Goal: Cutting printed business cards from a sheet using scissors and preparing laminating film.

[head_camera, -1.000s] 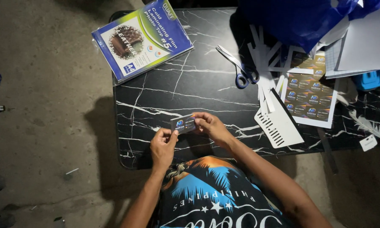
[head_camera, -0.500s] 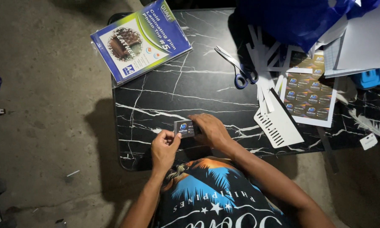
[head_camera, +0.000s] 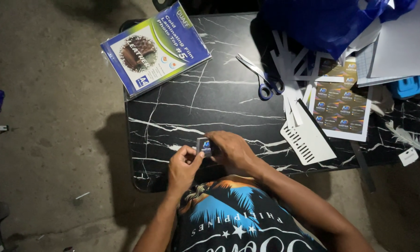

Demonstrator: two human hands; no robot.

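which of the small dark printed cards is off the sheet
The single card pinched between both hands at the table's near edge; the others sit in rows on the printed sheet at right.

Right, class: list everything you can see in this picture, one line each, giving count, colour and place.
small card: one, dark with blue mark, between both hands
table: one, black marble pattern, centre
film pack: one, blue and green, table's far left corner
scissors: one pair, blue handles, mid-table
printed sheet: one, dark cards, right
plastic bag: one, blue, top right
left hand: pinching the card
right hand: gripping the card
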